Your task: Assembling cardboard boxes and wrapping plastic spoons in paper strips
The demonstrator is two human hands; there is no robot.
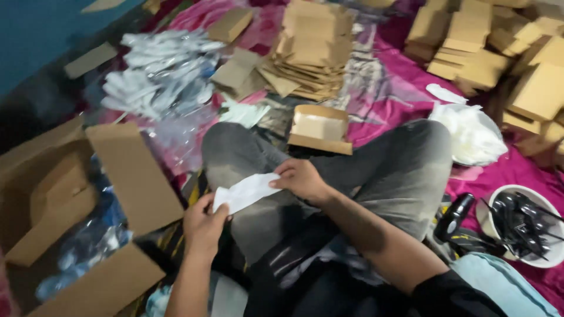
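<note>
I am sitting cross-legged on the floor, and both my hands meet over my lap near the middle of the frame. My left hand (pixel 202 222) pinches one end of a white folded napkin (pixel 245 191), and my right hand (pixel 301 179) grips the other end, so the napkin stretches between them just above my knee.

As I judge it, the work is well under way but far from finished. An open small cardboard box (pixel 320 128) rests on my shin just above my hands, its lid up and its inside looking bare. At the top centre a stack of flat unfolded boxes (pixel 311 53) waits, and at the upper right lies a heap of made-up boxes (pixel 487 47), which I take for the finished ones. A pile of clear-wrapped white cutlery packets (pixel 158 70) sits at the upper left, a clear bag of white napkins (pixel 470 134) at the right, and a white bowl of black cutlery (pixel 523 226) at the lower right.

Room is tight. A large open carton (pixel 70 199) crowds my left hand, its flap edge just beside my wrist. My knees fence in the lap, and the free path runs straight up toward the small box.
</note>
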